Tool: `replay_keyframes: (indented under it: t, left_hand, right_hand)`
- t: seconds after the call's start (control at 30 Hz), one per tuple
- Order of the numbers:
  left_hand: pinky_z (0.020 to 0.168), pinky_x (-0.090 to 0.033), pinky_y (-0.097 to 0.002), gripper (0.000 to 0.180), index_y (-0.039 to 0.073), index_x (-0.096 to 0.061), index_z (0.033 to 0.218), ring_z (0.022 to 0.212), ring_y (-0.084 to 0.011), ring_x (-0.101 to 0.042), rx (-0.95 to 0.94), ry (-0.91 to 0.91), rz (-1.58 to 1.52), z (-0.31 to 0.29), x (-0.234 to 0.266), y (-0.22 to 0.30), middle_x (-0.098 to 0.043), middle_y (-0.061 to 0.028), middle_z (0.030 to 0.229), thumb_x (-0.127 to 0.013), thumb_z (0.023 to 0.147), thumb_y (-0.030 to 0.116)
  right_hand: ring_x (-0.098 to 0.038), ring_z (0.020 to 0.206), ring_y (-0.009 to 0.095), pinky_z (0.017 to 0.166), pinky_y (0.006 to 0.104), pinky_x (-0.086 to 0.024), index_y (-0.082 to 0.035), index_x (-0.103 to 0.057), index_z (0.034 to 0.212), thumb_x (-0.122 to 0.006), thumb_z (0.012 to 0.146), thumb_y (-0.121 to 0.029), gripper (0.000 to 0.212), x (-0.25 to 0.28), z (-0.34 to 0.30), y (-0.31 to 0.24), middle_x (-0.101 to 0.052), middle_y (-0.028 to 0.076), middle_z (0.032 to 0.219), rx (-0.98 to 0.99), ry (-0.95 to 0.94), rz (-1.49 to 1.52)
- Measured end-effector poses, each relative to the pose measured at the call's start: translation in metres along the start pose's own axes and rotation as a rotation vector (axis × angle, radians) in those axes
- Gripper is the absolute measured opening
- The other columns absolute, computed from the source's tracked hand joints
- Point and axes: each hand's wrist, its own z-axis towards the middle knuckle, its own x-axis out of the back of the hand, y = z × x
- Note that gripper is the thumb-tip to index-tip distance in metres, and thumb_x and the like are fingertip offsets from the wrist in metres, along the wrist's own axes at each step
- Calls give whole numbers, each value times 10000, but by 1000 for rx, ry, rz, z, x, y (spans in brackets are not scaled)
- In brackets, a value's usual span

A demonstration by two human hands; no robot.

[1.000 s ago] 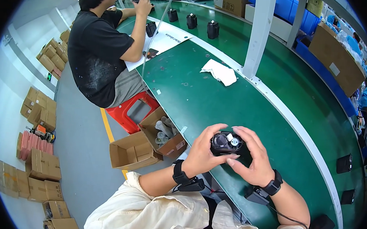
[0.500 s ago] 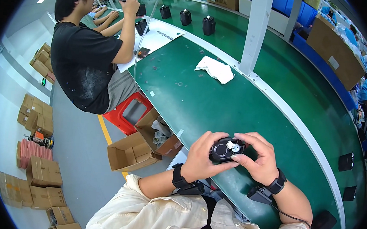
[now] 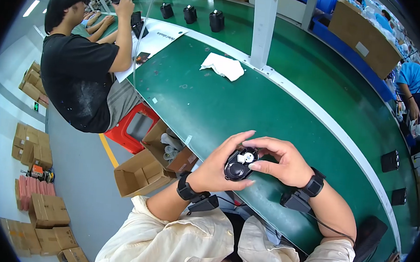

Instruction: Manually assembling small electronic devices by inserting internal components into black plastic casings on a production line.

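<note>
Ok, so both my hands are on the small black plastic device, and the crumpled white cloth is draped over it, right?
Not quite: the crumpled white cloth isn't draped over the small black plastic device; the head view shows it lying apart, farther off on the green tabletop. Your left hand and right hand are indeed both on the device.

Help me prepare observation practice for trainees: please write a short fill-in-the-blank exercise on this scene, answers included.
The left hand and right hand hold a small device with a ____ casing.
On the bench lies a crumpled ____ cloth or paper.
The stool beneath the nearest co-worker is coloured ____.
Beside that stool, an open cardboard box sits toward the ____ side of the picture.

Missing words: black; white; red; left.
</note>
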Motion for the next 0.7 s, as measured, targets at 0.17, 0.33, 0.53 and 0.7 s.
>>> replay_keyframes:
  t: [0.17, 0.33, 0.53, 0.7]
  left_hand:
    - [952, -466, -358, 928, 23, -350, 1425, 1134, -276, -571, -6, 10, -8, 4, -22, 4, -526, -167, 1264, -854, 664, 187]
    - [955, -465, -356, 902, 18, -367, 1404, 1121, -262, -581, -6, 38, 93, 9, -37, 10, -560, -164, 1228, -864, 670, 182]
    - [982, -442, -370, 938, 11, -329, 1403, 1176, -245, -541, -54, -36, 153, 6, -48, 12, -529, -165, 1279, -883, 673, 213]
    - [988, -431, -373, 953, 6, -294, 1397, 1181, -252, -520, -83, -100, 135, 6, -52, 4, -498, -176, 1294, -881, 674, 209]
  right_hand:
    - [-623, 969, 169, 795, 287, -503, -54, -605, 1228, -770, 812, -179, 464, 5, -26, -5, -660, 78, 1106, 7, 181, -233]
    - [-593, 1030, 159, 823, 290, -497, -55, -531, 1310, -710, 865, -144, 487, 4, -47, -10, -632, 81, 1137, -78, 279, -222]
    - [-609, 880, 128, 710, 269, -509, -55, -558, 1271, -700, 886, -240, 450, -5, -57, 5, -659, 92, 1061, -71, 320, -137]
    - [-593, 848, 103, 699, 261, -511, -50, -562, 1262, -684, 902, -260, 434, 1, -56, 21, -657, 86, 1051, -66, 333, 1]
